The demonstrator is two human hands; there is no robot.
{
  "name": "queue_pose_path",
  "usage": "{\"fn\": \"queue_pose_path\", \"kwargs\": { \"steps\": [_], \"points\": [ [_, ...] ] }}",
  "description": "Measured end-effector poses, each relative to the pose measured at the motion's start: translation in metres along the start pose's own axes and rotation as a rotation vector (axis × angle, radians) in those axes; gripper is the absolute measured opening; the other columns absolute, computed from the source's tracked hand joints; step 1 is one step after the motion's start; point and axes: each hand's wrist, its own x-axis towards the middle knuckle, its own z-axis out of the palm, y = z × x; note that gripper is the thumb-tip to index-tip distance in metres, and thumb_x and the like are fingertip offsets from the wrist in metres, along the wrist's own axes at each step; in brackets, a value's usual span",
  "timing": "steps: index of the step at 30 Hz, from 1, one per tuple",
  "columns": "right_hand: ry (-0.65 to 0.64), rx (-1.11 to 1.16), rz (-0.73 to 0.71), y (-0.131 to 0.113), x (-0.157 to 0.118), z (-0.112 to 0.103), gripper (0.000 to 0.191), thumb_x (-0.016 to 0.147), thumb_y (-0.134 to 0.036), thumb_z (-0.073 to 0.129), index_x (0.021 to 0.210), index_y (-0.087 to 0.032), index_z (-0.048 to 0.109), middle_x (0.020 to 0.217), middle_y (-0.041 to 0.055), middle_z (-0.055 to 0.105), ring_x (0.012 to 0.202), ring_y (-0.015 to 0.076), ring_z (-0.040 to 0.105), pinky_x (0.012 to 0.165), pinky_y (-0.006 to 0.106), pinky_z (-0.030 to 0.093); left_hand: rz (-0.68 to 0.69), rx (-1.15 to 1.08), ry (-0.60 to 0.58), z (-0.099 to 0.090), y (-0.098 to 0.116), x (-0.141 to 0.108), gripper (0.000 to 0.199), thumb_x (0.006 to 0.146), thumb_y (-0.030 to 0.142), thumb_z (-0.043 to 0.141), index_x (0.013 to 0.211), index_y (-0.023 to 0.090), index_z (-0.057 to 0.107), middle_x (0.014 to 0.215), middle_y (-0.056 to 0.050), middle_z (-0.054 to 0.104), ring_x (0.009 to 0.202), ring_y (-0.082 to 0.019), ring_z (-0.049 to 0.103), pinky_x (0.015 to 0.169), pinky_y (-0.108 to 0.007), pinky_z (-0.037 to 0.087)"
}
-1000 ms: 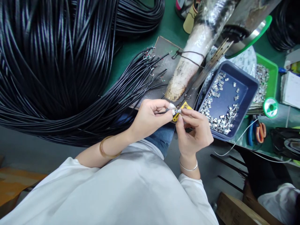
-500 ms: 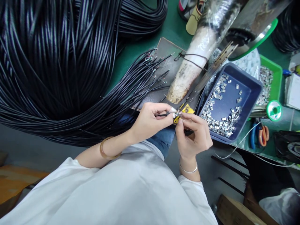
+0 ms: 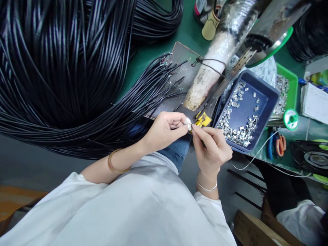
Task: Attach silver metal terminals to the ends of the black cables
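Observation:
My left hand is closed in a pinch, with white wrappings on a fingertip. Its fingertips meet those of my right hand, also pinched, in front of the yellow tool part. What lies between the fingertips is too small and hidden to make out. Left of them, a fan of black cables with stripped, coloured ends rests on a dark board. To the right stands a blue tray holding several small silver metal pieces.
Large black cable coils fill the left. A plastic-wrapped tube leans across the board. Green tray, solder spool, orange-handled scissors and a fan are at the right. A person's white clothing shows at lower right.
The fingertips of both hands have drawn closer together, and the cable end and metal piece seen between them are now mostly hidden. The view has shifted slightly, moving the trays leftward.

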Motion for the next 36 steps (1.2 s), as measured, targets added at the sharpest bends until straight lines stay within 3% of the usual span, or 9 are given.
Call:
{"fn": "queue_pose_path", "kwargs": {
  "steps": [4,8,11,14,17,20,27,32,36],
  "points": [
    [0.028,0.006,-0.056,0.005,-0.004,0.001,0.033,0.083,-0.008,0.069,0.112,-0.024,0.070,0.086,-0.0002,0.074,0.075,0.0109,0.071,0.076,0.022,0.058,-0.037,-0.064,0.043,-0.001,-0.001,0.002,0.015,0.077,0.022,0.066,0.067,0.013,0.062,0.054,0.005,0.044,0.051,-0.004,0.035,0.048,-0.018,0.028],
    [0.391,0.242,0.049,0.008,-0.004,0.008,0.041,0.089,-0.009,0.058,0.128,-0.024,0.060,0.081,-0.0030,0.074,0.055,0.0105,0.068,0.072,0.029,0.065,0.002,-0.036,0.092,0.001,-0.001,0.005,0.012,0.075,0.021,0.067,0.067,0.013,0.067,0.058,0.001,0.055,0.055,-0.007,0.046,0.051,-0.019,0.036],
    [0.520,0.318,0.072,0.008,-0.002,0.016,0.038,0.090,-0.008,0.056,0.125,-0.024,0.058,0.088,-0.0018,0.075,0.067,0.0143,0.075,0.078,0.037,0.067,0.030,-0.009,0.109,0.002,-0.002,0.006,0.011,0.075,0.020,0.066,0.067,0.013,0.067,0.059,0.001,0.058,0.055,-0.008,0.049,0.052,-0.019,0.039],
    [0.439,0.248,0.094,0.007,-0.002,0.019,0.027,0.086,-0.005,0.061,0.108,-0.021,0.064,0.090,-0.0016,0.076,0.078,0.0164,0.077,0.087,0.041,0.066,0.063,0.034,0.133,0.002,-0.003,0.007,0.013,0.076,0.020,0.064,0.065,0.014,0.066,0.058,0.001,0.057,0.053,-0.008,0.048,0.051,-0.019,0.038],
    [0.349,0.184,0.107,0.008,-0.002,0.017,0.019,0.083,-0.006,0.067,0.096,-0.020,0.064,0.093,0.0003,0.076,0.084,0.0168,0.076,0.081,0.036,0.066,0.074,0.074,0.137,0.003,-0.005,0.007,0.014,0.076,0.020,0.064,0.064,0.014,0.065,0.056,0.002,0.055,0.051,-0.007,0.045,0.049,-0.019,0.035],
    [0.363,0.265,0.148,0.011,-0.004,0.015,0.019,0.085,-0.007,0.065,0.097,-0.021,0.063,0.095,0.0012,0.075,0.084,0.0180,0.076,0.074,0.035,0.066,0.062,0.084,0.129,0.002,-0.007,0.006,0.013,0.076,0.020,0.065,0.065,0.014,0.065,0.053,0.003,0.051,0.049,-0.006,0.041,0.048,-0.019,0.033],
    [0.440,0.427,0.164,0.017,-0.017,0.013,0.021,0.088,-0.011,0.061,0.104,-0.024,0.061,0.070,-0.0066,0.068,0.052,0.0100,0.066,0.044,0.021,0.053,0.064,0.124,0.133,-0.001,-0.007,0.003,0.012,0.075,0.018,0.064,0.063,0.014,0.065,0.054,0.003,0.051,0.050,-0.007,0.042,0.048,-0.020,0.033],
    [0.257,0.202,0.157,0.005,-0.010,0.013,0.016,0.082,-0.008,0.069,0.090,-0.021,0.064,0.093,0.0006,0.076,0.089,0.0156,0.074,0.078,0.031,0.063,0.092,0.110,0.141,0.002,-0.005,0.004,0.014,0.076,0.019,0.063,0.063,0.014,0.063,0.053,0.003,0.050,0.049,-0.006,0.041,0.048,-0.019,0.032],
    [0.222,0.184,0.144,0.001,-0.005,0.020,0.015,0.082,-0.010,0.069,0.091,-0.021,0.065,0.100,0.0020,0.075,0.090,0.0145,0.073,0.078,0.030,0.063,0.112,0.108,0.174,0.007,-0.007,0.008,0.013,0.074,0.019,0.063,0.063,0.014,0.062,0.054,0.003,0.052,0.051,-0.006,0.043,0.049,-0.019,0.035]
  ]
}}
